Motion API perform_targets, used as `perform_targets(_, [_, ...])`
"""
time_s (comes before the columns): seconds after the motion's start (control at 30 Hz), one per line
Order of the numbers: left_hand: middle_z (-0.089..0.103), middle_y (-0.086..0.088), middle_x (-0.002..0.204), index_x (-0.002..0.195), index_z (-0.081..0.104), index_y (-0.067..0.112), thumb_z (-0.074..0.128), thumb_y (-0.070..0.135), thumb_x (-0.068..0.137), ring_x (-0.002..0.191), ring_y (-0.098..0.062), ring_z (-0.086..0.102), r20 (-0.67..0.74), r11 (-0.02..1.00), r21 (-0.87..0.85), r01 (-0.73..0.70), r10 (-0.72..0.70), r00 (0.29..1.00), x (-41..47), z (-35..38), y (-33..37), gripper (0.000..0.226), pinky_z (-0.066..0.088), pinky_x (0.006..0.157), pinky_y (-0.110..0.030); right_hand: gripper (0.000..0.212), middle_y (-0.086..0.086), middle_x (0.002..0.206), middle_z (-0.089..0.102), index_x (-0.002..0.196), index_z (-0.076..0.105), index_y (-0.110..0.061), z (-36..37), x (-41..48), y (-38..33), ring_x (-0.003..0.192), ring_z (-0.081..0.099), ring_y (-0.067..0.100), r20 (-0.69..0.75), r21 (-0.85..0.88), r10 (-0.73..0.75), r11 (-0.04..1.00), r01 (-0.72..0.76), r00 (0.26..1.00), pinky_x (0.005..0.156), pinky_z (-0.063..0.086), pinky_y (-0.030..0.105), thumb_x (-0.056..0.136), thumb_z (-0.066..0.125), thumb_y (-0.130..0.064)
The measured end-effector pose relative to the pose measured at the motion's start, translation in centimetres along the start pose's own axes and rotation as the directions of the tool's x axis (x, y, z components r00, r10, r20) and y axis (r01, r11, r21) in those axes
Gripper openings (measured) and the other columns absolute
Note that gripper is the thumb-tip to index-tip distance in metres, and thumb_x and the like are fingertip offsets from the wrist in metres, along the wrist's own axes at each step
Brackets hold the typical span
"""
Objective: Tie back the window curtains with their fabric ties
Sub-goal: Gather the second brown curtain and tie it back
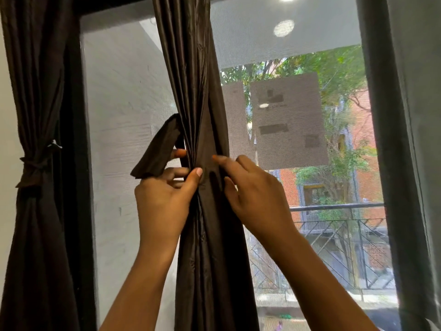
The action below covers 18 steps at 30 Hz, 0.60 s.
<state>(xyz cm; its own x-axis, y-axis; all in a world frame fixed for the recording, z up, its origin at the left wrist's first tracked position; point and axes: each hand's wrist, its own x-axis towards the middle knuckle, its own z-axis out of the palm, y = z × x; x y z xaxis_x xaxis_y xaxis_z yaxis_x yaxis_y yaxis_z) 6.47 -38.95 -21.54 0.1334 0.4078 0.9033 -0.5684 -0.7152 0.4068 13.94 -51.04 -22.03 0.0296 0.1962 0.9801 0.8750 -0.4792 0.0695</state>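
Open room on both sides of the gathered dark brown satin curtain [202, 103]: leftward to the black upright window frame [76, 139], rightward to the dark grey upright edge [374, 139]. Behind, blocked by the pale mesh window screen [124, 103]. At the curtain's waist, crowded by the left hand [164, 197], the right hand [253, 187] and the dark brown fabric tie strip [155, 154] jutting left
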Motion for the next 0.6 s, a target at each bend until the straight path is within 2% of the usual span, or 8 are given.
perform_targets(0.07, [0.073, 0.000, 0.089, 0.089, 0.065, 0.031, 0.078, 0.019, 0.078, 0.078, -0.012, 0.071, 0.005, 0.994, -0.069, 0.090, -0.090, 0.996, 0.3, 0.3, -0.3, 0.021, 0.058, 0.081, -0.040, 0.035, -0.008, 0.086, 0.058, 0.122, 0.056, -0.021, -0.1, -0.5, -0.8, 0.069, 0.057, 0.013, -0.092, 0.157, 0.111, 0.983, -0.096, 0.990, 0.059, 0.050, 0.033, 0.087, 0.054, -0.019])
perform_targets(0.13, [0.073, 0.004, 0.084, 0.090, 0.067, 0.026, 0.079, 0.020, 0.076, 0.076, -0.007, 0.070, 0.003, 0.991, -0.056, 0.123, -0.123, 0.992, 0.4, 0.8, -0.2, 0.019, 0.058, 0.081, -0.037, 0.034, -0.016, 0.081, 0.057, 0.117, 0.059, -0.023, 0.1, -0.8, -1.5, 0.069, 0.056, 0.003, -0.132, 0.313, 0.245, 0.930, -0.194, 0.961, 0.067, 0.050, 0.026, 0.085, 0.064, -0.016])
perform_targets(0.2, [0.070, 0.010, 0.081, 0.082, 0.065, 0.031, 0.079, 0.021, 0.075, 0.074, -0.003, 0.069, -0.012, 0.993, -0.041, 0.113, -0.114, 0.993, 0.4, 1.2, 0.0, 0.019, 0.058, 0.081, -0.034, 0.036, -0.012, 0.073, 0.061, 0.115, 0.061, -0.026, 0.5, -0.7, -1.6, 0.069, 0.059, 0.003, -0.079, 0.484, 0.402, 0.815, -0.318, 0.912, 0.068, 0.052, 0.021, 0.082, 0.070, -0.015])
perform_targets(0.27, [0.068, 0.013, 0.077, 0.075, 0.060, 0.036, 0.080, 0.019, 0.075, 0.074, -0.002, 0.067, -0.038, 0.997, -0.003, 0.079, -0.079, 0.996, 0.5, 1.4, 0.1, 0.026, 0.057, 0.081, -0.033, 0.037, -0.009, 0.069, 0.062, 0.113, 0.063, -0.025, 0.7, -0.5, -1.4, 0.068, 0.062, 0.003, 0.025, 0.647, 0.516, 0.644, -0.407, 0.856, 0.071, 0.052, 0.019, 0.080, 0.073, -0.013])
perform_targets(0.3, [0.067, 0.013, 0.077, 0.073, 0.059, 0.036, 0.080, 0.018, 0.074, 0.073, -0.004, 0.067, -0.049, 0.997, 0.005, 0.073, -0.073, 0.996, 0.6, 1.4, 0.0, 0.027, 0.057, 0.082, -0.034, 0.034, -0.008, 0.068, 0.063, 0.111, 0.065, -0.024, 0.7, -0.5, -1.3, 0.068, 0.063, 0.005, 0.080, 0.710, 0.540, 0.559, -0.428, 0.838, 0.073, 0.054, 0.022, 0.080, 0.073, -0.012])
perform_targets(0.33, [0.068, 0.012, 0.076, 0.072, 0.060, 0.036, 0.080, 0.018, 0.074, 0.072, -0.005, 0.068, -0.053, 0.997, -0.009, 0.075, -0.076, 0.996, 0.6, 1.4, -0.1, 0.027, 0.057, 0.082, -0.035, 0.031, -0.007, 0.069, 0.063, 0.108, 0.068, -0.024, 0.7, -0.4, -1.2, 0.069, 0.065, 0.008, 0.115, 0.735, 0.535, 0.521, -0.434, 0.837, 0.075, 0.056, 0.027, 0.081, 0.072, -0.011])
perform_targets(0.5, [0.069, 0.009, 0.072, 0.074, 0.066, 0.030, 0.081, 0.017, 0.073, 0.070, -0.005, 0.069, 0.007, 0.985, -0.128, 0.119, -0.120, 0.993, 0.6, 1.4, -0.7, 0.020, 0.059, 0.074, -0.033, 0.034, -0.010, 0.081, 0.057, 0.116, 0.067, -0.027, 1.0, -0.2, -1.4, 0.080, 0.060, 0.004, 0.039, 0.590, 0.349, 0.749, -0.303, 0.936, 0.073, 0.051, 0.022, 0.084, 0.064, -0.015])
perform_targets(0.6, [0.072, 0.004, 0.074, 0.070, 0.070, 0.030, 0.081, 0.021, 0.071, 0.076, -0.015, 0.072, 0.038, 0.960, -0.230, 0.161, -0.156, 0.987, 0.7, 1.2, -1.0, 0.015, 0.058, 0.070, -0.036, 0.038, -0.010, 0.079, 0.053, 0.120, 0.065, -0.027, 1.1, -0.1, -1.3, 0.078, 0.058, 0.005, 0.011, 0.548, 0.303, 0.795, -0.259, 0.953, 0.069, 0.050, 0.024, 0.083, 0.058, -0.020])
